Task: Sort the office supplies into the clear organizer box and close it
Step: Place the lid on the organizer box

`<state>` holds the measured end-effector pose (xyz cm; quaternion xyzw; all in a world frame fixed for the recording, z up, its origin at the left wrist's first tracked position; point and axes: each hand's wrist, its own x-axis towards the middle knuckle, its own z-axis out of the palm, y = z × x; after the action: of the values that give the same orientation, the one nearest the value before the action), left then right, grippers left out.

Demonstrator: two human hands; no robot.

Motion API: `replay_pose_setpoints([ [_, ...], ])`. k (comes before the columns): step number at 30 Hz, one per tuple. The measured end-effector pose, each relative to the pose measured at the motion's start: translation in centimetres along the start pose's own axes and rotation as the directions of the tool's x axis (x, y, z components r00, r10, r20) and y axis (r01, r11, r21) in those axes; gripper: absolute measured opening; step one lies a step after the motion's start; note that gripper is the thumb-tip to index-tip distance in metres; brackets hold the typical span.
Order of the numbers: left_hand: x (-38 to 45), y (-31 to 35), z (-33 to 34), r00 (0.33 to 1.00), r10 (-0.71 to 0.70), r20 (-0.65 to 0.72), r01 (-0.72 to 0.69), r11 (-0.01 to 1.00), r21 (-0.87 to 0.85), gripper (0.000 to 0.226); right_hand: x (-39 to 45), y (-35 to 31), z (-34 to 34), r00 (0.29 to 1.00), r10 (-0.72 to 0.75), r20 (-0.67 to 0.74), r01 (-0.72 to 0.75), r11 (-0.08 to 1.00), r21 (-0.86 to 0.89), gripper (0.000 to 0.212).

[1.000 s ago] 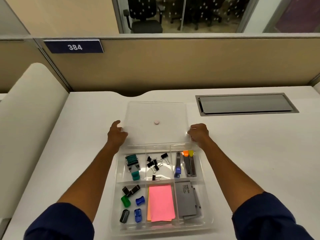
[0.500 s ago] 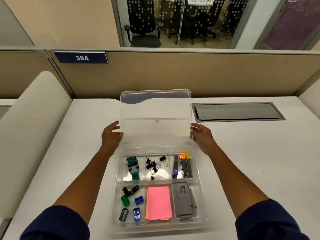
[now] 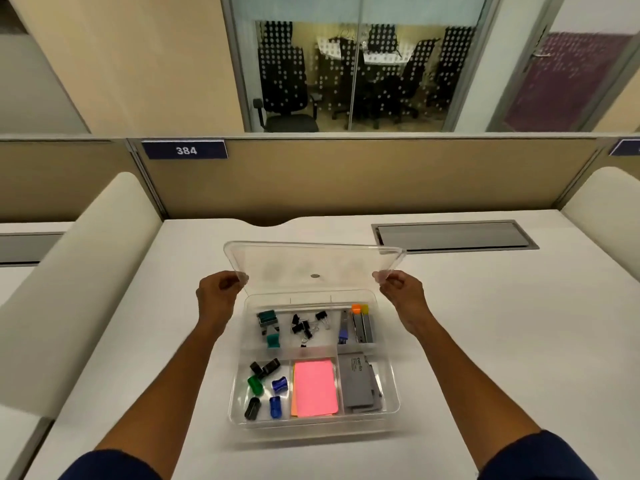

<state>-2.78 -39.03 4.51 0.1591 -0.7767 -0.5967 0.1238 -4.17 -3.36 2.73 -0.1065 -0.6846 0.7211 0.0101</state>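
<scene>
While both hands, the left hand (image 3: 221, 292) and right hand (image 3: 401, 292), pinched the clear lid (image 3: 311, 261), squaring it over the organizer box (image 3: 393, 393) seemed wise.

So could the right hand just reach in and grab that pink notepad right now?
Probably not at once: the right hand is busy pinching a corner of the clear lid. The pink notepad itself lies uncovered in the box, since the lid is held above the far edge.

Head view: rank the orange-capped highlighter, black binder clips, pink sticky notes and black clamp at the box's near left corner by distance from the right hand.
From the right hand:
1. Orange-capped highlighter, back right compartment.
2. Black binder clips, back middle compartment.
3. Pink sticky notes, front middle compartment.
4. Black clamp, front left corner.
</scene>
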Motion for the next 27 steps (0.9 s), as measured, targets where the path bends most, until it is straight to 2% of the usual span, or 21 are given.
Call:
replay_pose_setpoints([
  [2,-1.4,-0.3,-0.9,1.0,0.009,0.014,-0.009,1.0,0.011,0.013,-1.4,0.5,-0.3,0.999,-0.044,-0.021,0.042,0.996,-0.085,0.019],
  [4,-2.9,-1.1,-1.8,0.997,0.024,0.078,-0.02,0.998,-0.052,0.016,-3.0,1.1,-0.7,0.997,-0.075,0.012,0.076,0.989,-0.13,0.026],
  [7,-4.7,-2.5,-2.6,0.995,-0.04,0.088,0.047,0.995,-0.084,0.024,-5.1,2.3,-1.1,1.0,-0.011,-0.013,0.009,0.991,-0.136,0.029],
  [9,-5.7,-3.4,-2.7,0.995,-0.065,0.079,0.072,0.994,-0.086,0.024,-6.2,3.1,-1.4,0.999,-0.04,-0.01,0.037,0.972,-0.234,0.032],
  [12,-6.8,-4.4,-3.0,0.992,-0.093,0.081,0.097,0.994,-0.051,0.017,-7.6,3.9,-1.5,0.989,-0.13,0.076,0.151,0.855,-0.497,0.038],
  [14,-7.4,-4.8,-3.3,0.99,-0.106,0.088,0.11,0.993,-0.041,0.016,-8.3,4.3,-1.6,0.98,-0.17,0.103,0.198,0.782,-0.591,0.039],
  [21,-7.9,-4.2,-3.2,0.995,-0.062,0.08,0.056,0.996,0.071,0.013,-9.5,5.5,-1.5,0.982,-0.19,0.0,0.145,0.748,-0.647,0.039],
  [23,-7.5,-4.1,-3.2,0.996,-0.051,0.069,0.043,0.992,0.116,0.019,-9.3,5.5,-1.2,0.983,-0.176,-0.045,0.111,0.777,-0.619,0.038],
  [27,-6.1,-4.0,-2.8,0.989,-0.12,0.089,0.111,0.989,0.094,0.033,-8.2,4.4,-0.2,0.983,-0.116,-0.142,0.032,0.872,-0.489,0.028],
])
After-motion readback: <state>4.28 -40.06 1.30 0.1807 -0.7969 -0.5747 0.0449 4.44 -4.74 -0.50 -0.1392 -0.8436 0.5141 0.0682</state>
